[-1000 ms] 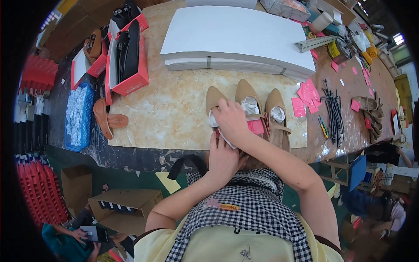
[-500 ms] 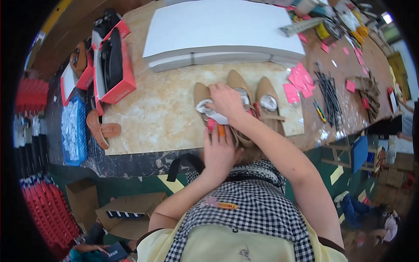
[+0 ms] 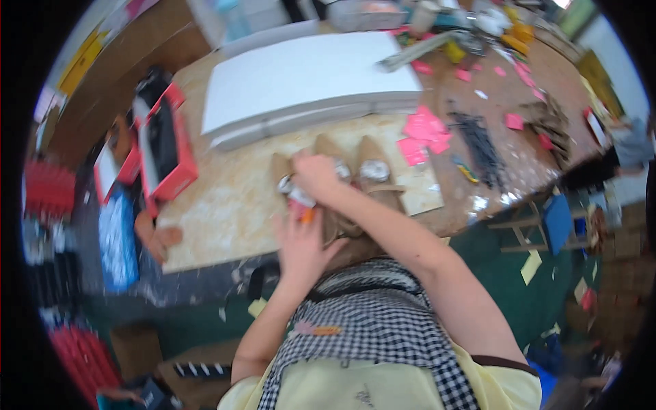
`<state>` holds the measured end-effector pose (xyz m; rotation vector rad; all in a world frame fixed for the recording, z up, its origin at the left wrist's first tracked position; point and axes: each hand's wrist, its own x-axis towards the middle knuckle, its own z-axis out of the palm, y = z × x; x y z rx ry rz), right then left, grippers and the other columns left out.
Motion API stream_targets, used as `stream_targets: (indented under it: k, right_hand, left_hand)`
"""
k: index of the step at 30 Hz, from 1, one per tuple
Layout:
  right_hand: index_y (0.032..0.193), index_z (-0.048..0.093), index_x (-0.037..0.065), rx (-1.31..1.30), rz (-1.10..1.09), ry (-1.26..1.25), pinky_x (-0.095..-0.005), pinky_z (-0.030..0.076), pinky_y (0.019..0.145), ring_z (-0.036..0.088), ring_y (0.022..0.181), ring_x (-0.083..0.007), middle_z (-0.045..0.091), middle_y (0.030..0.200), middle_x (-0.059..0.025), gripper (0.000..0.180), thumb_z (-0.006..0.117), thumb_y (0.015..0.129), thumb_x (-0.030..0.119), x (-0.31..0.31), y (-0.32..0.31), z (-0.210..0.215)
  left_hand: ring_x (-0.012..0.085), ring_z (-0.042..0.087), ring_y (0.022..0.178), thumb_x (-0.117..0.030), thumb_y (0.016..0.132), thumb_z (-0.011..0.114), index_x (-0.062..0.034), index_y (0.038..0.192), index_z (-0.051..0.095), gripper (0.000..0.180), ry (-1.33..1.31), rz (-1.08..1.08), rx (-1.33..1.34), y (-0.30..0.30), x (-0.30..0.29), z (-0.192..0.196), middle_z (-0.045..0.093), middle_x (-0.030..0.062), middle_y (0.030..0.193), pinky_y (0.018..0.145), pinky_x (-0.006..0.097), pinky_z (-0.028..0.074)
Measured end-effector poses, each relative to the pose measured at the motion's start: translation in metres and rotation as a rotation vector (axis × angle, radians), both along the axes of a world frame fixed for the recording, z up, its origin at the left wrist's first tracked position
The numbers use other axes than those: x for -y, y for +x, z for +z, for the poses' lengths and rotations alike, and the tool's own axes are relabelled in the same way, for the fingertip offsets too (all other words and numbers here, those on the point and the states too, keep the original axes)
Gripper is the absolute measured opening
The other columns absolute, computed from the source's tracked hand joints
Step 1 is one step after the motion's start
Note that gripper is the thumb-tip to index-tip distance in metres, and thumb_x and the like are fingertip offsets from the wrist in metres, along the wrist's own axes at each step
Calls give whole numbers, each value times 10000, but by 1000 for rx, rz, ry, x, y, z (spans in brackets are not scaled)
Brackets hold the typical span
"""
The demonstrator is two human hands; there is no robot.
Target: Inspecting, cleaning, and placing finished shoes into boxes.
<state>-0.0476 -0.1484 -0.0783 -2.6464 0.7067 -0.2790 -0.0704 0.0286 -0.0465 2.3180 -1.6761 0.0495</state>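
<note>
Three tan pointed flat shoes lie side by side on a pale board [image 3: 225, 219]: a left shoe [image 3: 279, 165], a middle shoe [image 3: 326, 145] and a right shoe [image 3: 372, 149]. Crumpled silvery paper [image 3: 373, 171] fills the right shoe's toe. My right hand [image 3: 316, 178] bends over the left shoe's opening, its fingers closed on white paper [image 3: 303, 197]; the fingertips are hidden. Around the heel end of that shoe lies my left hand [image 3: 301, 249], fingers stretched and thumb apart. Something orange [image 3: 307, 215] and pink shows by its fingertips. The picture is blurred.
A stack of white sheets [image 3: 311, 78] lies behind the shoes. Red boxes with black shoes [image 3: 164, 140], a blue basket [image 3: 117, 239] and a brown sandal [image 3: 157, 236] stand left. Pink slips [image 3: 425, 133], dark ties [image 3: 478, 147] and a cutter knife [image 3: 465, 169] lie right.
My view has shifted, so the bench and shoes sit further left and lower. My left fingers have spread more. My right hand remains at the left shoe with the white paper.
</note>
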Motion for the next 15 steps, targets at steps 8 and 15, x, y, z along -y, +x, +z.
stream_targets:
  k: [8, 15]
  right_hand:
    - [1272, 523, 5, 623, 207, 533, -391, 532, 807, 648, 974, -286, 619, 1149, -172, 492, 636, 813, 142, 19, -77, 81]
    - [1236, 511, 65, -133, -883, -220, -480, 528, 739, 656, 870, -387, 671, 980, -187, 388, 567, 884, 218, 191, -301, -10]
  left_hand:
    - [251, 566, 1157, -487, 912, 546, -17, 1361, 424, 661, -565, 259, -1628, 45, 6, -48, 541, 165, 1306, 973, 426, 468]
    - [307, 668, 821, -781, 834, 364, 5, 1307, 460, 922, -480, 7, -2180, 31, 41, 1, 638, 205, 1059, 691, 423, 579]
